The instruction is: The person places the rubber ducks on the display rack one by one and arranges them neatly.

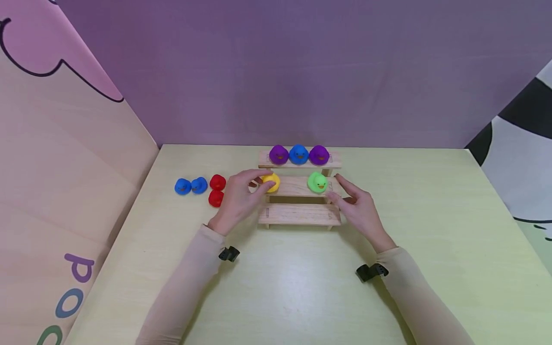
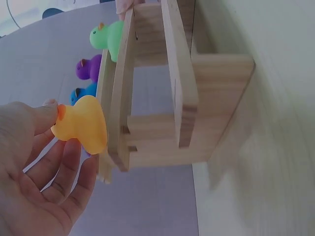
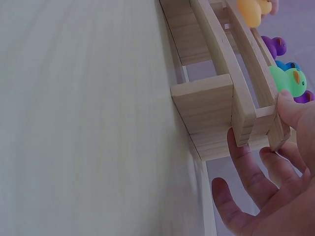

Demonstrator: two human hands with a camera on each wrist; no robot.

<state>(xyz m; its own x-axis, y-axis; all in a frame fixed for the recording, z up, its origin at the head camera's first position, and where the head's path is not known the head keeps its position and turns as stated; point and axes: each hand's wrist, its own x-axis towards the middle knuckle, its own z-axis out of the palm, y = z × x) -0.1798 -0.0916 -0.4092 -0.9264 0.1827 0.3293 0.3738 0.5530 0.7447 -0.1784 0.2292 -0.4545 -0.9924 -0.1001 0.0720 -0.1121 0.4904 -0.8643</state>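
Note:
At the left end of the middle step, my left hand (image 1: 239,194) pinches a yellow toy duck (image 2: 82,124) between thumb and fingers. The duck is close over the step's end. My right hand (image 1: 358,211) holds the right end of the three-step wooden stand (image 1: 299,214), with the thumb (image 3: 290,108) at the middle step and fingers round its end. A green toy duck (image 1: 317,182) sits on that step near my right thumb. Along the top step stand a purple duck (image 1: 279,155), a blue duck (image 1: 299,154) and another purple duck (image 1: 319,155).
Left of the stand, two blue ducks (image 1: 191,186) sit side by side on the pale table (image 1: 284,287). Two red ducks (image 1: 217,190) lie closer to my left hand, one in front of the other. A purple wall (image 1: 302,72) rises behind the table.

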